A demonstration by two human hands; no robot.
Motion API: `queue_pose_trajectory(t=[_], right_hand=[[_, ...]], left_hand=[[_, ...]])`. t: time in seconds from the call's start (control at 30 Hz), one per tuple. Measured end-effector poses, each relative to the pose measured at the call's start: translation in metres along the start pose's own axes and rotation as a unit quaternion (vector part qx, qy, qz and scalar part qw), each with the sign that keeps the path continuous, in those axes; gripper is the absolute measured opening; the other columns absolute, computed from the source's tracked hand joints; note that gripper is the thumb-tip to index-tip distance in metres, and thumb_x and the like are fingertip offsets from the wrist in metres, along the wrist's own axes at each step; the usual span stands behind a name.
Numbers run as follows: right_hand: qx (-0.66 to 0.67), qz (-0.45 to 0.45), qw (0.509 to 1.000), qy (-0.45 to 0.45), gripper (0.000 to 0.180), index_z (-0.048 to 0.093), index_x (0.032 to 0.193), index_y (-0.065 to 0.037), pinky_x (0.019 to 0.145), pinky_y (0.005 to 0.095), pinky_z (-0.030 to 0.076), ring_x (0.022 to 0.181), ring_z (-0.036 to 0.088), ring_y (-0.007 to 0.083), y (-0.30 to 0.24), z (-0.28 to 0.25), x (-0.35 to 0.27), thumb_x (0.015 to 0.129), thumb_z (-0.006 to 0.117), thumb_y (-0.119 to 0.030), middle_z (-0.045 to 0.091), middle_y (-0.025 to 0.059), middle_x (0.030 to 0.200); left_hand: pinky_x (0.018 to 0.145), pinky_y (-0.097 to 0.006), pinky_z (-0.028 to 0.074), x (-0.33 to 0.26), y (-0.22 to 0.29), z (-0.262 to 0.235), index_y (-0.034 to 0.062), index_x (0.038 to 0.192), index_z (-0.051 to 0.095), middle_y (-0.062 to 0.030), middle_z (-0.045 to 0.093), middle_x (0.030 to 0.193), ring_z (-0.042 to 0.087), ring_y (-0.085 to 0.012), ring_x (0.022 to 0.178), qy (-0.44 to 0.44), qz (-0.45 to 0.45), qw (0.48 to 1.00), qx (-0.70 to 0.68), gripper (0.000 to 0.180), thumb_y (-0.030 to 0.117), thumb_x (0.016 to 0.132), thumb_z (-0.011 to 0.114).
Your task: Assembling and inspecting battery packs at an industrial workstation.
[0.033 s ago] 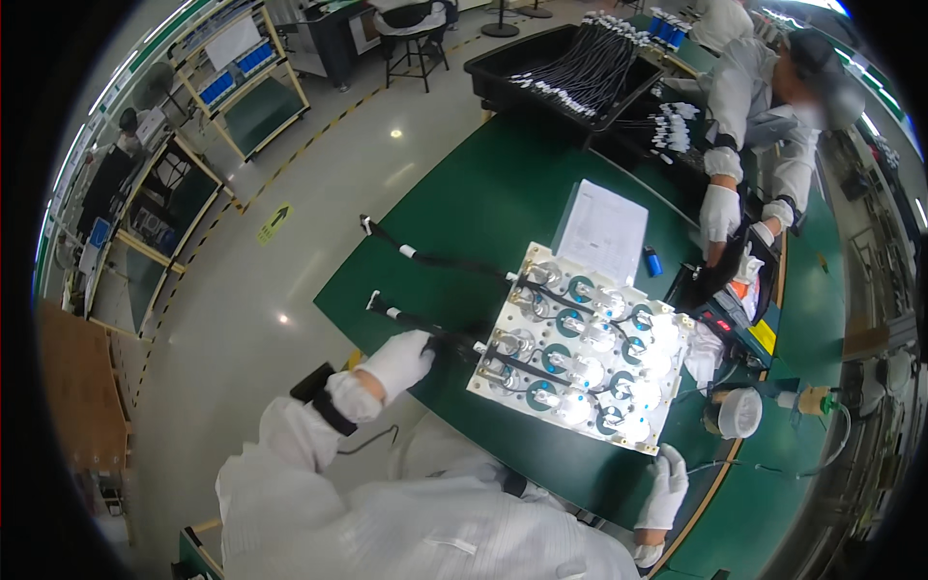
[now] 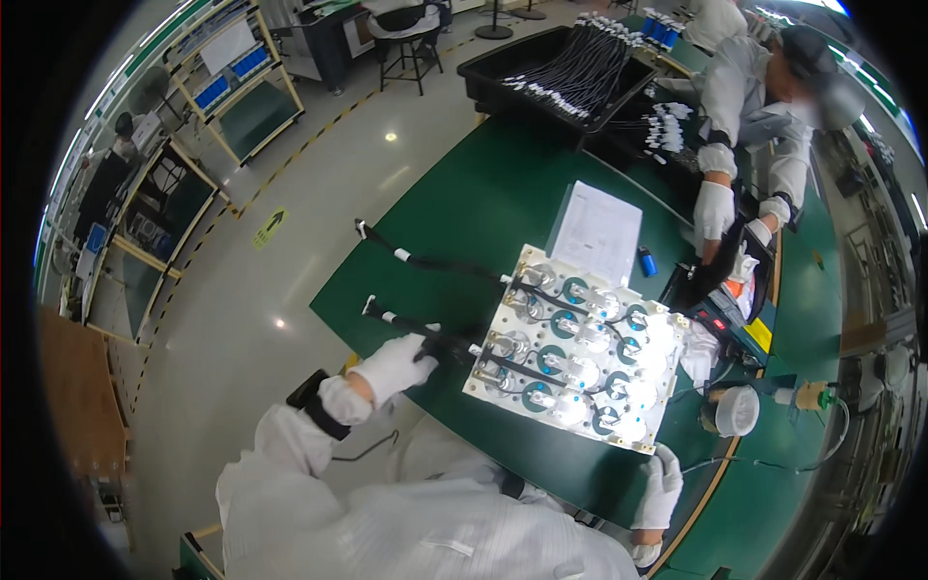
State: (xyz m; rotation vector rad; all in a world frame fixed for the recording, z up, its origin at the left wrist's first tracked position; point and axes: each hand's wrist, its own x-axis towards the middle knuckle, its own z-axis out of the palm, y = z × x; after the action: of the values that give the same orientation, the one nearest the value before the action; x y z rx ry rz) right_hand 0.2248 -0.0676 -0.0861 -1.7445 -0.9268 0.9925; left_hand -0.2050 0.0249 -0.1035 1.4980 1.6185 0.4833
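A pale square fixture board (image 2: 570,421) lies on the green table, carrying several round metal parts with teal rings and clear fittings. Two black sleeved cables run off its left side: a far cable (image 2: 445,262) and a near cable (image 2: 411,322), each ending in white connectors. My white-gloved left hand (image 2: 391,371) has its fingers closed round the near cable, left of the board; the palm is hidden. At the board's near right corner rests my gloved right hand (image 2: 659,491), fingers stretched toward the corner, with nothing visible in them.
Behind the board lie a paper sheet (image 2: 597,232) and a small blue cylinder (image 2: 647,261). A co-worker (image 2: 727,97) reaches into a black case (image 2: 744,333) at the right. A white round cup (image 2: 738,411) stands near the table's right edge. A black bin (image 2: 483,82) of cables stands at the back.
The whole view has shifted slightly. My left hand has turned a little and its fingers now reach over the near cable. My right hand stays by the board's corner.
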Motion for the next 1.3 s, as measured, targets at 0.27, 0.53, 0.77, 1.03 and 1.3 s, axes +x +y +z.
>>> queue_pose_trajectory(t=[0.27, 0.53, 0.77, 1.03, 1.3], right_hand=[[-0.094, -0.133, 0.979, -0.121, 0.050, 0.053, 0.118, 0.000, 0.086, 0.0308, 0.048, 0.096, 0.061, 0.0180, -0.026, 0.047, 0.006, 0.077, 0.078, -0.015, 0.063, 0.0103, 0.106], [-0.015, -0.141, 0.972, -0.186, 0.062, 0.050, 0.119, 0.000, 0.086, 0.0319, 0.049, 0.099, 0.061, 0.0173, -0.039, 0.062, 0.013, 0.070, 0.083, -0.017, 0.064, 0.0076, 0.107], [0.038, -0.151, 0.963, -0.219, 0.063, 0.051, 0.119, 0.002, 0.086, 0.0306, 0.049, 0.098, 0.061, 0.0149, -0.042, 0.060, 0.024, 0.070, 0.084, -0.019, 0.065, 0.0079, 0.108], [0.122, -0.117, 0.964, -0.204, 0.063, 0.053, 0.120, 0.001, 0.084, 0.0284, 0.049, 0.096, 0.062, 0.0139, -0.095, 0.040, -0.035, 0.068, 0.083, -0.017, 0.067, 0.0085, 0.107], [-0.257, -0.237, 0.935, 0.058, 0.050, 0.049, 0.116, 0.000, 0.064, 0.0449, 0.051, 0.072, 0.064, 0.0395, -0.099, 0.087, -0.013, 0.090, 0.057, -0.042, 0.065, 0.0184, 0.083]], left_hand=[[0.067, -0.028, 0.050, -0.003, 0.034, -0.013, -0.0029, 0.127, 0.049, -0.0153, 0.062, 0.086, 0.063, -0.0232, 0.075, -0.087, 0.037, 0.897, -0.432, 0.033, 0.001, 0.094, 0.043], [0.071, -0.038, 0.053, 0.008, 0.041, 0.027, 0.0064, 0.107, 0.058, -0.0089, 0.054, 0.097, 0.058, -0.0258, 0.087, -0.042, 0.068, 0.846, -0.527, 0.050, 0.023, 0.066, 0.080], [0.074, -0.036, 0.056, 0.014, 0.029, 0.068, 0.0079, 0.098, 0.068, -0.0105, 0.067, 0.099, 0.067, -0.0252, 0.090, -0.109, 0.090, 0.814, -0.564, 0.022, 0.020, 0.079, 0.070], [0.080, -0.035, 0.051, -0.089, 0.066, 0.042, 0.0013, 0.123, 0.050, -0.0102, 0.062, 0.113, 0.061, -0.0193, 0.097, -0.071, 0.144, 0.952, -0.259, 0.056, 0.024, 0.078, 0.075], [0.048, -0.019, 0.035, -0.052, 0.117, 0.004, 0.0044, 0.092, 0.064, 0.0043, 0.056, 0.071, 0.047, -0.0035, 0.056, 0.059, -0.013, 0.912, -0.406, 0.016, 0.021, 0.089, 0.064]])
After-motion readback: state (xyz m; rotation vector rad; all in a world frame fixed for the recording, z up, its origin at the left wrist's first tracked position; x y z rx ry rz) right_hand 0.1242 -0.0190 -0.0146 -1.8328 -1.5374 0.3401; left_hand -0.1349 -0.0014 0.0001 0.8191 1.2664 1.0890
